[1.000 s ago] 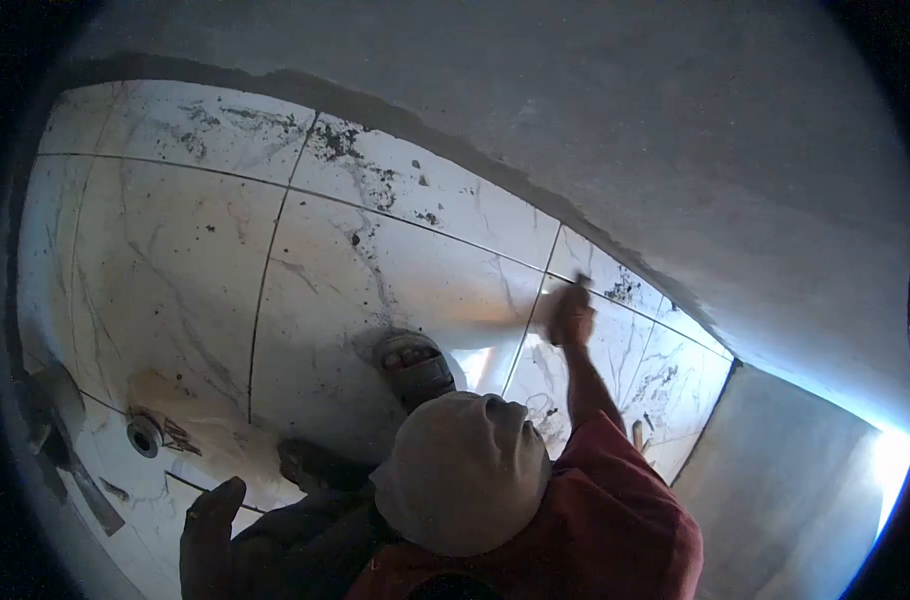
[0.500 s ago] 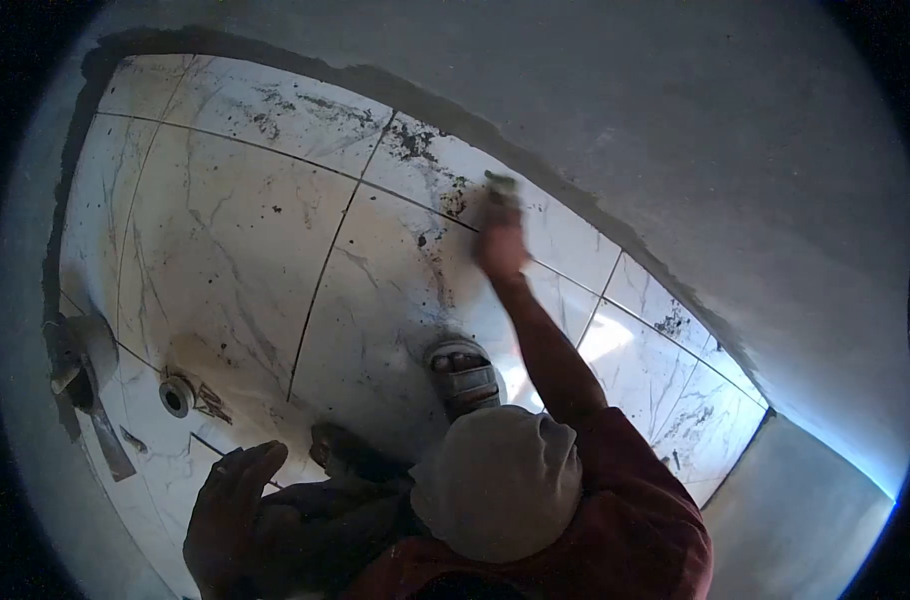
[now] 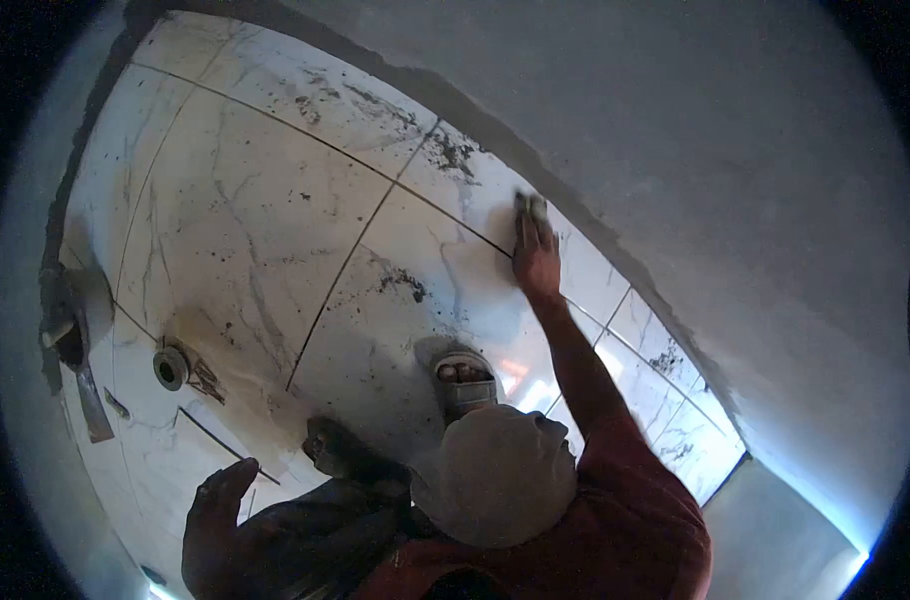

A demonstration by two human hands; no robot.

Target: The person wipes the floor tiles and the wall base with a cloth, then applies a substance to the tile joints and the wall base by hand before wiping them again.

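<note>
My right hand [image 3: 538, 262] reaches out over the marbled white floor tiles [image 3: 275, 215] and presses a small greyish sponge-like pad [image 3: 530, 208] against them. Its fingers lie over the pad, close to the dark mortar strip [image 3: 560, 185] along the wall. My left hand [image 3: 215, 510] is at the lower left by my dark trouser leg, thumb apart from the fingers, holding nothing visible. Dark crumbs [image 3: 405, 283] and smears [image 3: 450, 155] lie on the tiles left of the pad.
A round pipe opening [image 3: 171, 368] rises from the floor at the left. Beyond it, a flat-bladed tool [image 3: 93, 405] lies by the left wall. My sandalled foot [image 3: 465, 377] stands mid-floor below my pale-covered knee [image 3: 495, 478]. A grey plastered wall [image 3: 735, 180] borders the tiles.
My right hand has moved slightly right and down in the view with the pad. Dark residue beside it has gone from the joint there. The view has shifted; my left hand stays by my leg.
</note>
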